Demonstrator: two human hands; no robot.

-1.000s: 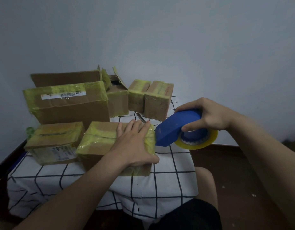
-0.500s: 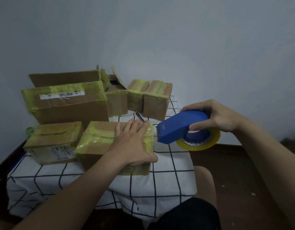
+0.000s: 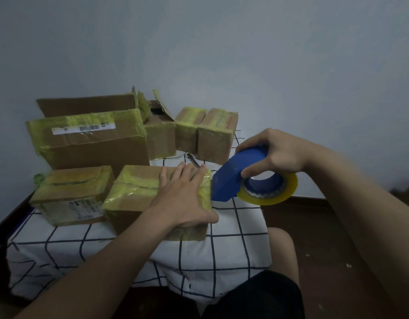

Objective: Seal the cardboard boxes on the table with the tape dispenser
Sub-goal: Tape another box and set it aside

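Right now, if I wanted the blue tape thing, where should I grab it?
Probably grab the tape dispenser by its curved blue back, from above, as the right hand does: fingers over the top, thumb beside the hole of the roll. Its front end faces the box.

The nearest cardboard box (image 3: 134, 180) is matt brown corrugated board, its edges wrapped in wrinkled, glossy yellow-green tape. The large box (image 3: 95, 150) behind it carries a white paper label (image 3: 83, 129). The tape dispenser (image 3: 231, 178) is smooth blue plastic with a dull sheen and holds a tape roll (image 3: 289, 189) of glossy, translucent yellowish film, while the tablecloth (image 3: 233, 245) is matt white cloth with black grid lines, softly creased.
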